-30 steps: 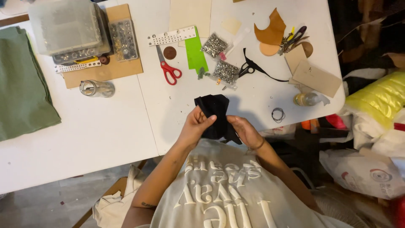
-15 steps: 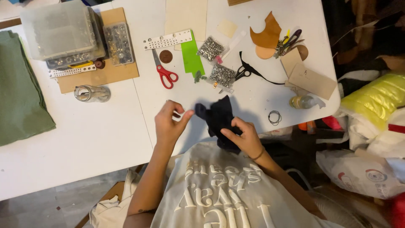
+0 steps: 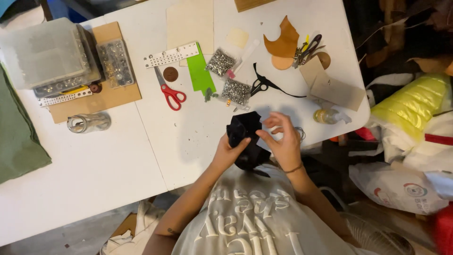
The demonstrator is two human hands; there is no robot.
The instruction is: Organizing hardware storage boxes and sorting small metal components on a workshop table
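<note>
Up at the far left, well away from our hands, lies a green cloth (image 3: 19,137), then a clear plastic box (image 3: 45,54) on a brown board (image 3: 111,97), and nearer to us a small glass jar (image 3: 88,122) on its side. Further along, ahead of our left hand (image 3: 230,153), red-handled scissors (image 3: 170,92) lie beside a green strip (image 3: 200,75) and two bags of small metal studs (image 3: 236,91).

Our left hand is closed on the lower left side of a black piece of material (image 3: 245,137), which sits at the near edge of the white table (image 3: 94,165), just in front of our chest. It bunches and folds between the hands, so we judge it soft, limp and light, perhaps thin leather or cloth; it should not slip much, yet it will sag wherever it is unsupported. Pinching it at an edge or a fold with both hands looks like the best hold.

Our right hand (image 3: 283,141) touches its right side, fingers spread fairly wide and loosely curled above it; whether the thumb grips the material we cannot tell. Beyond that hand lie black scissors (image 3: 260,86), tan leather scraps (image 3: 284,42), a cardboard piece (image 3: 337,89) and a small bottle (image 3: 328,115).
</note>
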